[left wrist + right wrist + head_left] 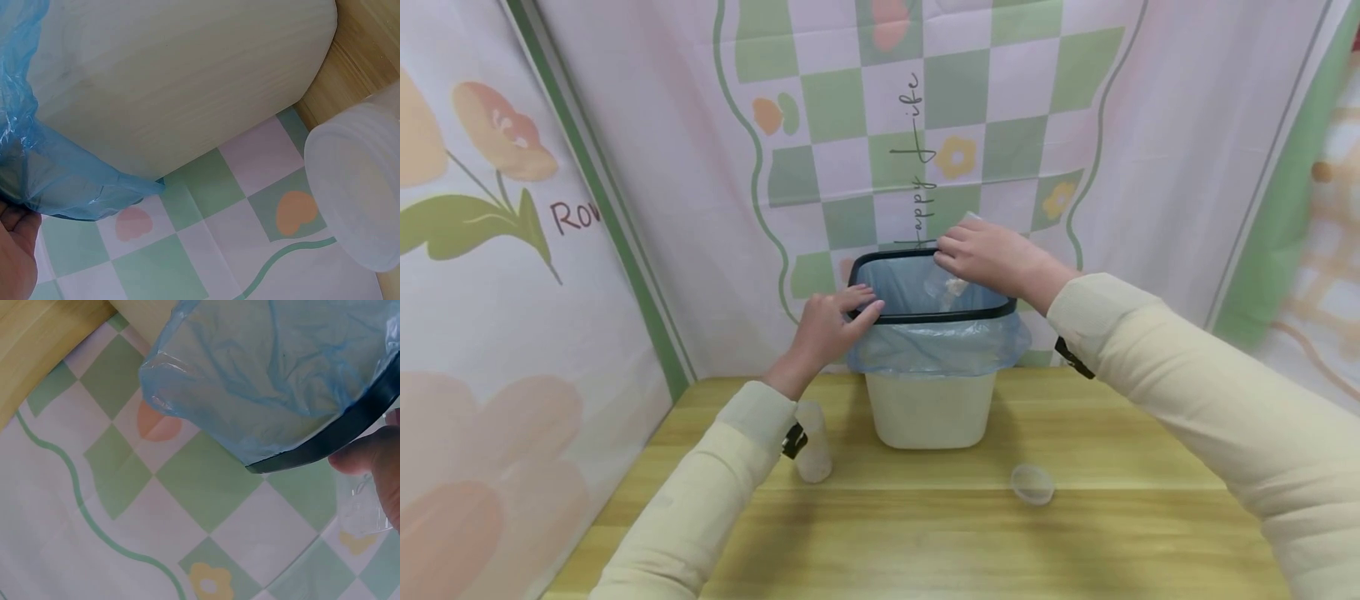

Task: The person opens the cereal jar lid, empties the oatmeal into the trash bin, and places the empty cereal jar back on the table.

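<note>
A wood-grain tabletop [917, 542] is being occupied by a white waste bin [932, 412], which is being lined by a blue bag [940, 348] folded over its black rim [951, 317]. The rim's near left corner is being gripped by the left hand [833, 327]. Near the left wrist, a frosted cup [815, 454] is being supported. Over the bin's mouth, a clear plastic container [361, 515] is being held tilted, clasped by the right hand's [992, 254] curled fingers; it is being judged light, smooth, slippery and easily dented, best gripped mid-wall, gently. A clear round lid [1032, 485] is lying apart.
</note>
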Demonstrator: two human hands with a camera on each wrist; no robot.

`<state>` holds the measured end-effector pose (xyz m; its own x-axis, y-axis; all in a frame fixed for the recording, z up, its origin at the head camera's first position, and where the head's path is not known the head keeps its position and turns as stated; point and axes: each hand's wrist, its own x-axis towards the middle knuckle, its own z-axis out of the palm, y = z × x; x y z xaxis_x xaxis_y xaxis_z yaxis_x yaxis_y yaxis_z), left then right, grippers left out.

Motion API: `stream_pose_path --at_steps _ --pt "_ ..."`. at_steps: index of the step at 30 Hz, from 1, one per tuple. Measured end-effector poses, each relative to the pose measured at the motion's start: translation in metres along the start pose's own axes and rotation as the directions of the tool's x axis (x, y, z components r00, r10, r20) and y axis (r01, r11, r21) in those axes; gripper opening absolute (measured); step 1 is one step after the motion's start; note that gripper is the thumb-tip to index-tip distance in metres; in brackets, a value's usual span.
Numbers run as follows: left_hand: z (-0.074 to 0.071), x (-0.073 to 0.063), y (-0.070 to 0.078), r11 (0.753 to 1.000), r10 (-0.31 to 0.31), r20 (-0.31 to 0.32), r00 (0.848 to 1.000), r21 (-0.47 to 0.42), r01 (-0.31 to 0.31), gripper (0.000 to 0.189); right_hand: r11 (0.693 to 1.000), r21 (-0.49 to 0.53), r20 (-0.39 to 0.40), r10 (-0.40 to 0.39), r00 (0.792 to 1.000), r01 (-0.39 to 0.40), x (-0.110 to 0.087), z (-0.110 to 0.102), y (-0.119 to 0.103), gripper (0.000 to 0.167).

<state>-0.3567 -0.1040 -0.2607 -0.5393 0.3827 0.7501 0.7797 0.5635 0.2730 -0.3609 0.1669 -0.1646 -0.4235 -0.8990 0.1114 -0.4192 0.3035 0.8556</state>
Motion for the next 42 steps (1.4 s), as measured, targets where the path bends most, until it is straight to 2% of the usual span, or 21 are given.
stream_pose_path --at_steps 7,13,18,25,31,42 --pt "0.0 -0.001 0.0 1.0 0.013 -0.011 1.0 0.015 -0.013 0.029 0.994 -0.1 -0.036 -0.041 0.999 0.037 0.004 -0.001 -0.003 0.033" --pt "0.001 0.0 -0.003 0.998 0.051 -0.028 0.998 0.031 -0.05 0.029 0.975 -0.201 -0.057 -0.105 0.993 0.092 0.007 0.0 -0.002 0.032" --pt "0.0 0.0 -0.003 0.998 0.053 -0.022 0.998 0.042 -0.052 0.028 0.962 -0.246 -0.086 -0.146 0.986 0.121 0.009 -0.001 -0.002 0.028" --pt "0.0 0.001 -0.002 0.997 0.046 -0.006 0.999 0.057 -0.046 0.029 0.948 -0.275 -0.052 -0.179 0.982 0.159 0.013 -0.002 -0.002 0.027" --pt "-0.001 0.001 -0.002 0.997 0.046 0.002 0.999 0.063 -0.046 0.029 0.925 -0.328 -0.005 -0.204 0.979 0.191 0.016 -0.006 -0.003 0.029" --pt "0.0 0.002 -0.005 0.996 0.061 -0.005 0.998 0.065 -0.061 0.03 0.894 -0.382 0.001 -0.252 0.968 0.234 0.021 -0.005 -0.007 0.024"
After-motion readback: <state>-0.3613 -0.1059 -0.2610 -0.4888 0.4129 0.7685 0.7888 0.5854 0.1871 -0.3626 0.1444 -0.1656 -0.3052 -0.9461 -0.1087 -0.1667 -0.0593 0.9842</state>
